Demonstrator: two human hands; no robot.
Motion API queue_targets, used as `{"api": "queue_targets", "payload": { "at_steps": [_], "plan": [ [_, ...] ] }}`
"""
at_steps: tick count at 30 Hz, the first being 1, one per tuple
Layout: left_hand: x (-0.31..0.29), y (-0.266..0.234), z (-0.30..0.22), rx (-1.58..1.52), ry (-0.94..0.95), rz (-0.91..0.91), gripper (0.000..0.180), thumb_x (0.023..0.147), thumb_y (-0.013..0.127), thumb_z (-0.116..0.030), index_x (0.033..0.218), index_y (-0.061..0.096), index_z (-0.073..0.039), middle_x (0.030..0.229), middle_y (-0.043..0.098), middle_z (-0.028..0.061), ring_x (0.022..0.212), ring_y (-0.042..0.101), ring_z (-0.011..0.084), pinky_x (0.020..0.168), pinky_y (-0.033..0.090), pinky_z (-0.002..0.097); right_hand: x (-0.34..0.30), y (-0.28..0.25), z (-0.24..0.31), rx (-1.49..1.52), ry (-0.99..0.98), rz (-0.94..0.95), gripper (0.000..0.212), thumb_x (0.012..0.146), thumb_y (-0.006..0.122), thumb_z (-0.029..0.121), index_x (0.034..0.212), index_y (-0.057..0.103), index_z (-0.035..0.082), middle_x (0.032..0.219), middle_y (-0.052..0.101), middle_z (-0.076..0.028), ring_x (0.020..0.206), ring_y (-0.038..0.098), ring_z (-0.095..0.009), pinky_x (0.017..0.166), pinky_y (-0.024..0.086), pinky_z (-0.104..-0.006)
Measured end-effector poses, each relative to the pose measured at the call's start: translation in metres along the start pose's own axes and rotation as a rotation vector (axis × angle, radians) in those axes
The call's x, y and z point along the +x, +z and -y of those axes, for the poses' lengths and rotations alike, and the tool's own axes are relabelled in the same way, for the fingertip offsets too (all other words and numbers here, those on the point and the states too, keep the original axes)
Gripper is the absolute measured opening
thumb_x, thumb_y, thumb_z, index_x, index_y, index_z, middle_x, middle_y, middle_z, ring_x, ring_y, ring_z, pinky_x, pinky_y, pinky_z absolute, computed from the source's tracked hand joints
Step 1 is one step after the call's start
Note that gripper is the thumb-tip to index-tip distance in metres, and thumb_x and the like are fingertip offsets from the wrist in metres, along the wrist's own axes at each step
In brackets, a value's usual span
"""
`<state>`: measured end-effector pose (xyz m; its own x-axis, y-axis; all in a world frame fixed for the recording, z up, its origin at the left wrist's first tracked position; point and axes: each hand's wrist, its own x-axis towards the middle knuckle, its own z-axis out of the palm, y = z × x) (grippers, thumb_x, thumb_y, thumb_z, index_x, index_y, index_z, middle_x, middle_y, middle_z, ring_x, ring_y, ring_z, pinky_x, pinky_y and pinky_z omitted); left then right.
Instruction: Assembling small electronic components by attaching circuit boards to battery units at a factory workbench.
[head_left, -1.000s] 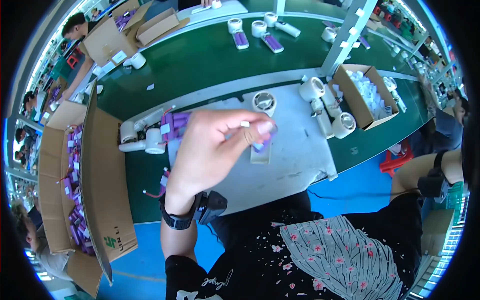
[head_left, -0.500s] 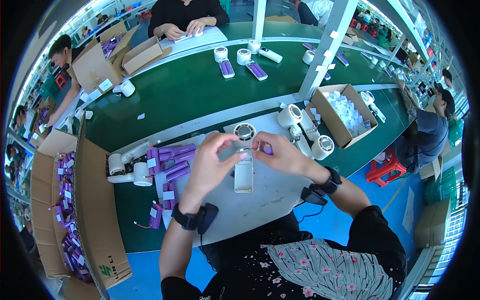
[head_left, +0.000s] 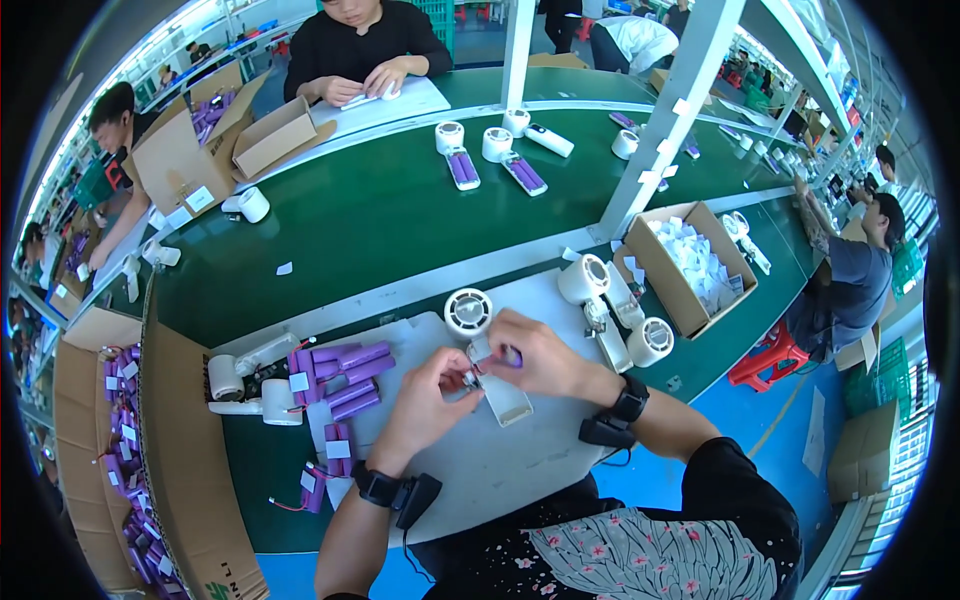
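Note:
A white handheld fan (head_left: 468, 315) lies on the grey board, its round head away from me and its open, hollow handle (head_left: 508, 402) toward me. Above the handle my two hands are close together. My left hand (head_left: 430, 400) is closed in a pinch at a small white connector (head_left: 469, 378). My right hand (head_left: 540, 358) is closed around a purple battery pack (head_left: 513, 356), mostly hidden by the fingers. Thin reddish wire shows between the hands. Left of them, several purple battery packs (head_left: 355, 370) with white labels lie on the board.
A carton of purple battery packs (head_left: 195, 440) stands at the left. More white fans (head_left: 650, 341) lie at the right, beside a box of white paper pieces (head_left: 745, 285). A metal post (head_left: 670, 120) rises beyond. Co-workers sit across the green belt (head_left: 370, 215) and at the right.
Both hands have come a little nearer to me, the left one lower and closed tighter at the connector. The fan's handle now slants to the right. The whole view has shifted slightly.

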<state>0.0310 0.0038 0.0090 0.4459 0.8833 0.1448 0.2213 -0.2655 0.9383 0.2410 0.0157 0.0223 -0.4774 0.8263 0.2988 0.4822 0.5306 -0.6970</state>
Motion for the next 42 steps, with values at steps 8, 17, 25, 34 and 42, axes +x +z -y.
{"api": "queue_targets", "payload": {
  "at_steps": [8, 17, 25, 34, 42],
  "plan": [
    [0.001, -0.002, 0.002, 0.000, 0.026, 0.033, 0.025, 0.075, 0.075, -0.003, 0.097, 0.063, -0.001, 0.088, 0.068, 0.0081, 0.080, 0.066, 0.0172, 0.075, 0.052, 0.0285, -0.004, 0.014, 0.002, -0.024, -0.230, -0.061, 0.025, 0.067, 0.071, 0.000, 0.081, 0.051, 0.005, 0.091, 0.059, -0.010, 0.082, 0.060, -0.030, 0.068, 0.051, -0.0379],
    [0.001, 0.002, 0.000, -0.122, -0.028, -0.008, 0.028, 0.074, 0.073, 0.000, 0.101, 0.064, -0.002, 0.087, 0.067, 0.0085, 0.079, 0.066, 0.0182, 0.075, 0.052, 0.0292, -0.012, 0.013, -0.003, 0.005, -0.175, -0.009, 0.023, 0.068, 0.070, -0.001, 0.082, 0.053, 0.006, 0.082, 0.058, -0.009, 0.078, 0.060, -0.029, 0.066, 0.050, -0.0372],
    [0.001, -0.010, 0.003, 0.145, 0.187, 0.063, 0.030, 0.073, 0.065, 0.009, 0.102, 0.064, 0.000, 0.095, 0.063, 0.0057, 0.089, 0.063, 0.0150, 0.076, 0.051, 0.0289, -0.008, 0.011, -0.001, 0.045, -0.212, 0.006, 0.020, 0.068, 0.068, -0.002, 0.079, 0.053, 0.006, 0.075, 0.056, -0.008, 0.073, 0.057, -0.028, 0.062, 0.049, -0.0382],
    [-0.005, 0.002, 0.001, -0.072, 0.036, 0.037, 0.022, 0.078, 0.065, 0.008, 0.099, 0.065, 0.001, 0.100, 0.061, 0.0113, 0.083, 0.064, 0.0170, 0.072, 0.053, 0.0268, -0.010, 0.007, 0.007, 0.038, -0.250, 0.007, 0.018, 0.068, 0.065, -0.002, 0.079, 0.053, 0.006, 0.074, 0.057, -0.008, 0.072, 0.057, -0.028, 0.061, 0.049, -0.0370],
    [-0.015, -0.001, 0.009, -0.210, -0.128, -0.027, 0.019, 0.081, 0.063, 0.010, 0.098, 0.063, 0.002, 0.098, 0.060, 0.0091, 0.087, 0.064, 0.0150, 0.076, 0.055, 0.0262, -0.013, 0.017, 0.005, 0.202, -0.188, -0.084, 0.025, 0.071, 0.067, 0.004, 0.096, 0.063, 0.007, 0.082, 0.062, -0.010, 0.074, 0.062, -0.030, 0.064, 0.051, -0.0382]
  ]
}}
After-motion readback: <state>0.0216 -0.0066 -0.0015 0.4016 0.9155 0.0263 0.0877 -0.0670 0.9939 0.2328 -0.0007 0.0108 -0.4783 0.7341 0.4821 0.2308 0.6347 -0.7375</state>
